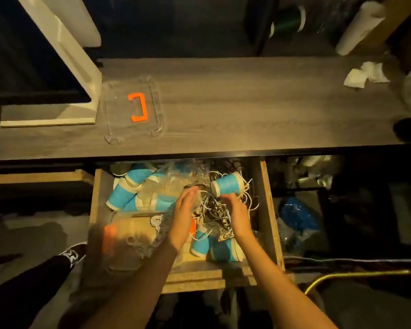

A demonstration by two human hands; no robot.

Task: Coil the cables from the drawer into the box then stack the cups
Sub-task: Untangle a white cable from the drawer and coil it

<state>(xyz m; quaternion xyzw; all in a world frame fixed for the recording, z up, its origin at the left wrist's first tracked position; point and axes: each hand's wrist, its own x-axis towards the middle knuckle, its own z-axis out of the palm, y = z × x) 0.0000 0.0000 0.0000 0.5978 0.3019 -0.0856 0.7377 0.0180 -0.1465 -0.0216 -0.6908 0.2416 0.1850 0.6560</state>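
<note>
An open wooden drawer (268,210) holds a tangle of white and dark cables (214,205) and several blue paper cups, one (227,185) lying on the cables at the back right, others (126,193) at the back left. A clear plastic box (128,243) with an orange clip sits in the drawer's front left. My left hand (183,214) and my right hand (235,214) reach into the drawer on either side of the cable tangle, fingers straight, palms facing each other and touching the cables.
A clear lid (133,108) with an orange handle lies on the grey desk top (247,103) beside a white monitor stand (64,67). Crumpled tissue (365,76) lies at the desk's right. A blue bag (297,217) sits right of the drawer.
</note>
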